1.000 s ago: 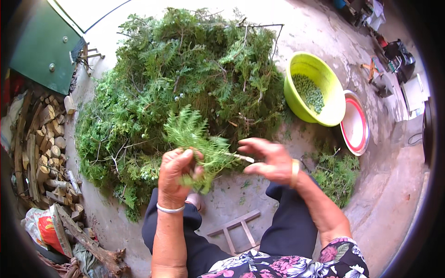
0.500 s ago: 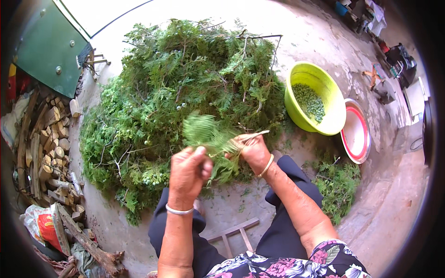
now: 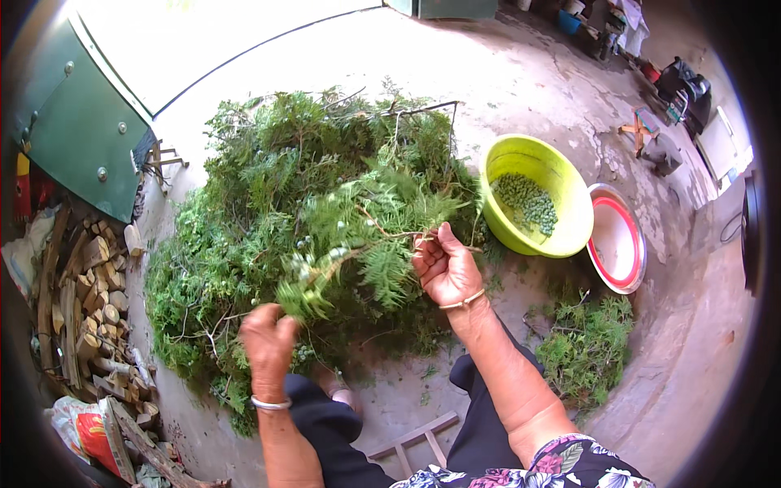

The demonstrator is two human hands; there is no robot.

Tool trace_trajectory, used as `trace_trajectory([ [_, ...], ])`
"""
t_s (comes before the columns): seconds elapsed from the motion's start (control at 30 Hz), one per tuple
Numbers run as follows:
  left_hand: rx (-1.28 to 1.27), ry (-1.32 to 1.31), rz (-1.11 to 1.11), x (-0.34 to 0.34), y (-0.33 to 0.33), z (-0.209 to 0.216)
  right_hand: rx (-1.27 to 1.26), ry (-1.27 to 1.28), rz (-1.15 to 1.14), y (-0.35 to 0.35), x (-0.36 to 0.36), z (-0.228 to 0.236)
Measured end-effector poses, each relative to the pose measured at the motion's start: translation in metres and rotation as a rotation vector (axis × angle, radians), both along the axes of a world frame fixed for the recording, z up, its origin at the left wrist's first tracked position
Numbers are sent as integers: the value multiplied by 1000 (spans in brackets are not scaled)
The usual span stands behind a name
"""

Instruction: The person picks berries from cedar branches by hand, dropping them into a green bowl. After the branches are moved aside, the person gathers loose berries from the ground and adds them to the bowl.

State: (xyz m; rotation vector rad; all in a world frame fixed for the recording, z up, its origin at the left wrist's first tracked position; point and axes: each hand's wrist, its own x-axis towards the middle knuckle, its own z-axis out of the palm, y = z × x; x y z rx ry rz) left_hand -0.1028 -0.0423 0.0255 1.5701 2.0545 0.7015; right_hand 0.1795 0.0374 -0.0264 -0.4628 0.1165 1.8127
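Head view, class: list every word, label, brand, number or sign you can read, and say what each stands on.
No words or numbers can be read.
Red-and-white bag: a yellow printed mark on red, too small to read as text.
Yellow-green tub: no lettering seen.
Floral top: flower print only.

"How many hands?"

"Two: one left hand [image 3: 268,337], one right hand [image 3: 447,268]. Two bracelets [image 3: 271,404] too, one per wrist."

"Greenery?"

"Two heaps: one large heap [image 3: 268,171], one small heap [image 3: 587,346]. Plus one held branch [image 3: 394,236]."

"Containers?"

"Two: one yellow-green tub [image 3: 569,195], one red-banded basin [image 3: 614,244]."

"Berries [image 3: 525,203] in the tub?"

"Many, too small and crowded to number."

"Firewood?"

"One pile [image 3: 93,301], dozens of pieces, partly hidden, so I can't give an exact figure."

"By the legs?"

"One wooden frame [image 3: 411,437], one visible shoe [image 3: 343,397]"
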Motion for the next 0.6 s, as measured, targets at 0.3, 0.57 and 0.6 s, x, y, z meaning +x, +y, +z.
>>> trace_trajectory([
  [0.3,134,-1492,188,94,24,-13,13,93,105,-37,-47,-17],
  [0.57,328,-1445,207,67,41,-20,37,-40,943,-46,-53,1],
  [0.6,380,-1398,205,52,40,-16,140,-43,1083,-45,-55,9],
])
